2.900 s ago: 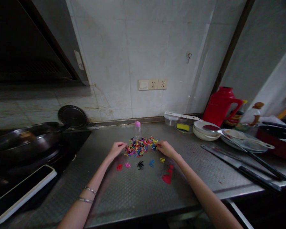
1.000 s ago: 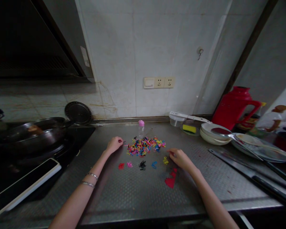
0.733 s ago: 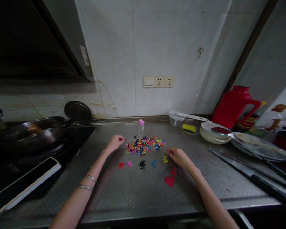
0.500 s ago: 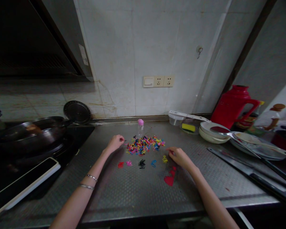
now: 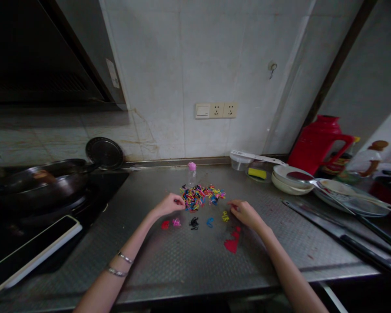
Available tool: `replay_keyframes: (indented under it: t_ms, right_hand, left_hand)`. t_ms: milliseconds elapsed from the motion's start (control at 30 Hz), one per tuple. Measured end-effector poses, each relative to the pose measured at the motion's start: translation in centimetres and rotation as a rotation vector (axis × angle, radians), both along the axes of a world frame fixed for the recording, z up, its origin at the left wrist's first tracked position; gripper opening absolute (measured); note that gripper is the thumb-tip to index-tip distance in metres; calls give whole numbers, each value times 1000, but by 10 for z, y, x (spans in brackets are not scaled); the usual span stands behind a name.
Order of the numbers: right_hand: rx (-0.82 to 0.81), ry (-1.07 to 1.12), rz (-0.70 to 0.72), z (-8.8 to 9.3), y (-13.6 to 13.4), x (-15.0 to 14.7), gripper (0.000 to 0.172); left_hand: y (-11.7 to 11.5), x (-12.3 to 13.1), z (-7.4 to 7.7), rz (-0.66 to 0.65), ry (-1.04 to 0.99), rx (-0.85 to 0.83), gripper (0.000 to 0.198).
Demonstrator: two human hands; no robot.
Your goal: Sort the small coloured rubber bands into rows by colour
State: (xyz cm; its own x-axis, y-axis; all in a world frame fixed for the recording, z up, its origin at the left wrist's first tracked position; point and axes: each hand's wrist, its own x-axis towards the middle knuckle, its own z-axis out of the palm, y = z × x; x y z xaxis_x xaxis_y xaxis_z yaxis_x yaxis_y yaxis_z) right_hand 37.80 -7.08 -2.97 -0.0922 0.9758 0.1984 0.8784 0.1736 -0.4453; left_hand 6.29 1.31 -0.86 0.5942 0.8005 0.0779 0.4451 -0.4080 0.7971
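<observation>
Heap at risk of being scattered, clumps of being mixed

The heap [image 5: 202, 198] of small coloured bands is spread on the counter [image 5: 182, 269]. At the heap's left edge the left hand [image 5: 171, 204] is placed, its fingertips drawn together; whether a band is pinched there cannot be told. Just right of the heap the right hand [image 5: 244, 213] is held low, fingers curled; whether anything is gripped cannot be told either.

On the heap's near side, single-coloured clumps are set in a row: red clump [image 5: 165, 224], pink clump [image 5: 176, 222], black clump [image 5: 193, 223], blue clump [image 5: 210, 222] and yellow clump [image 5: 225, 216]. Because the bands are looped and tangled, neighbours could be dragged out with one that is pulled, and the heap could be spread toward the row. The red and pink clumps, separated by only a narrow gap, could be merged by a careless drop. The yellow clump could be brushed by the right hand, beside which it is left. Behind the heap, the bottle [image 5: 192, 174] could be tipped if it is knocked by a reaching hand. The red scrap [image 5: 231, 243], nearer than the heap, could be shifted by the right forearm.
</observation>
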Motion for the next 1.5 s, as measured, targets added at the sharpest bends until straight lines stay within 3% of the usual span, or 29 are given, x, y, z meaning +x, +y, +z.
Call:
replay_keyframes:
  t_ms: [133,333,600,767,933,1200,1500]
  right_hand:
    - [6,-8,-2,0,0,0,33]
    - [1,2,-3,1,-1,1,32]
    - [4,6,75,12,-3,-30,29]
    - [-22,-102,119,30,8,-58,28]
    - [-57,-253,79,30,25,-75,29]
    - [-54,-352,83,22,31,-75,32]
    - [-8,-242,122,30,32,-79,34]
  left_hand:
    - [-18,12,-7,-178,60,-81,16]
    - [-27,14,-6,-234,136,-96,22]
    - [-18,4,8,-142,68,39,23]
    - [-2,-8,5,-31,42,29,26]
    - [11,-23,0,55,16,36,27]
    - [23,-35,-7,167,-53,39,25]
    - [20,-42,8,257,-70,74,24]
